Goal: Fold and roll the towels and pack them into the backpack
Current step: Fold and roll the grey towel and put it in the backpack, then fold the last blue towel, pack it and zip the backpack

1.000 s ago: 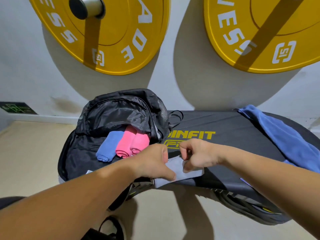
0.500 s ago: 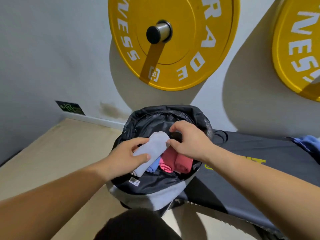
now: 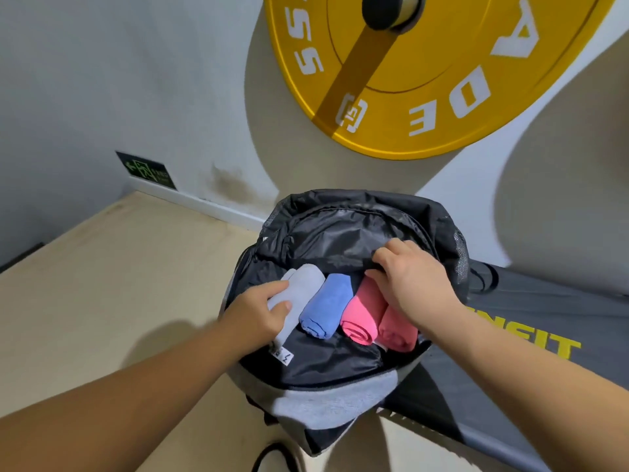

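Under the left fingers: the grey towel roll (image 3: 299, 294), outermost in the row, lying inside the open backpack (image 3: 326, 400).
Left hand: the left hand (image 3: 258, 315) has its fingers (image 3: 277, 289) curled over the top of the roll and the thumb against its side, clamped on it.
Right hand: the right hand (image 3: 413, 284) lies palm down, fingers (image 3: 391, 248) bent onto the black lining at the back of the bag's mouth; whether they pinch the fabric or only press it, I cannot tell.
Beside the left fingers: the blue roll (image 3: 328, 304) touches the grey one; past it, partly under the right palm, two pink rolls (image 3: 366, 318) lie side by side.
Handling: soft, light cloth that squashes easily and will likely unroll if let go loosely; best held around the middle of the roll, with the loose edge trapped under the thumb.
Step, as I judge it: seating the grey roll beside the others.
Further out: the bag rests at the end of a black padded surface (image 3: 544, 321); a yellow weight plate (image 3: 442, 73) hangs on the wall behind.
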Available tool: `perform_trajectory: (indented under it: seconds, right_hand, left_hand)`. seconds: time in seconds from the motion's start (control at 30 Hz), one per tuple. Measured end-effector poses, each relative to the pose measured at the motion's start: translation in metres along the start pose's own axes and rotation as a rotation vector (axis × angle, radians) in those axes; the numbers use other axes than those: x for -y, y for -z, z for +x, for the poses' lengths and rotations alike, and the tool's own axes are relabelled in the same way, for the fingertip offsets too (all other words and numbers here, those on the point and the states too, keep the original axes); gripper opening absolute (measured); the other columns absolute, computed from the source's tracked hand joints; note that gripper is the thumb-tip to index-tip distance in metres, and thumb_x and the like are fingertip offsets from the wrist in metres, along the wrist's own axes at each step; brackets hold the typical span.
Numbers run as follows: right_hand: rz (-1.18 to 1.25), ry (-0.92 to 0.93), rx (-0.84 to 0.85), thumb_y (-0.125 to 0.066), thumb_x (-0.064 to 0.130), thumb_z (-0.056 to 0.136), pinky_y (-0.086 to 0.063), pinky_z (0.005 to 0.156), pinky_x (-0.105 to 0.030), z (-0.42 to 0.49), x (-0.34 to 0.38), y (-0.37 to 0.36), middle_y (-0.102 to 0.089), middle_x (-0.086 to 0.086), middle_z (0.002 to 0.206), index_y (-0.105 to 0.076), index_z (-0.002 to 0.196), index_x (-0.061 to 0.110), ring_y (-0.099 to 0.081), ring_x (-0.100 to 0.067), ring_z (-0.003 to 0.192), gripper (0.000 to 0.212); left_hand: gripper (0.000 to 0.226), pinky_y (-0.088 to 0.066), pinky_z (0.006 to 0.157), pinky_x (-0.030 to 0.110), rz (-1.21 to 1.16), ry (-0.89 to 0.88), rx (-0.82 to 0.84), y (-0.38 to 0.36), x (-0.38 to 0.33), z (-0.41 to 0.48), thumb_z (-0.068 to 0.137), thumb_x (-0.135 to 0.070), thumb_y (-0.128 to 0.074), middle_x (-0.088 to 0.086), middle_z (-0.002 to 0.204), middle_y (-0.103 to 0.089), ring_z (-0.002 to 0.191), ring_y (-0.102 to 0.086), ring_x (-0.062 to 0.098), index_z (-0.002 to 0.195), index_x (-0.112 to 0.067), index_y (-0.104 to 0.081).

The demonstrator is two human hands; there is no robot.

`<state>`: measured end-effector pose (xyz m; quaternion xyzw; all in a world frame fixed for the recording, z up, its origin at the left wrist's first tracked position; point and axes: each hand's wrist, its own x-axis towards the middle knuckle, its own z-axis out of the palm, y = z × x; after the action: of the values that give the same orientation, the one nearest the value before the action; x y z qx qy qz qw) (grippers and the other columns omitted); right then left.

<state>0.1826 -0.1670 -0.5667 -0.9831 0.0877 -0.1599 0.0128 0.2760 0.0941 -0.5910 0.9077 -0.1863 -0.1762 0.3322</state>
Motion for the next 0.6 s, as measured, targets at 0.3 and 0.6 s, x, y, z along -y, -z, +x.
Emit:
perform_trajectory:
  seconds: [0.3, 0.6]
  right_hand:
    - [0.095, -0.032, -0.062, -0.059, 0.047, 0.094, -0.053, 0.069, -0.039, -0.006, 0.004, 0.005, -0.062, -0.003, 0.090, -0.070, 0.092, 0.017, -0.061, -0.030, 0.085, 0.032]
    - [0.100, -0.147, -0.019, -0.047, 0.058, 0.096, -0.053, 0.075, -0.039, -0.051, -0.051, 0.066, -0.062, -0.004, 0.096, -0.068, 0.097, 0.021, -0.063, -0.031, 0.097, 0.042]
  left_hand:
    - [0.049, -0.034, 0.117, 0.036, 0.082, 0.138, 0.020, -0.011, -0.020, 0.017, 0.100, -0.033, -0.055, -0.001, 0.154, -0.046, 0.141, -0.043, 0.023, 0.148, -0.026, -0.048]
    - [0.052, -0.040, 0.108, 0.026, 0.071, -0.299, -0.019, -0.035, -0.163, -0.050, 0.094, -0.021, -0.061, -0.002, 0.144, -0.049, 0.129, -0.052, 0.016, 0.144, -0.021, -0.049]
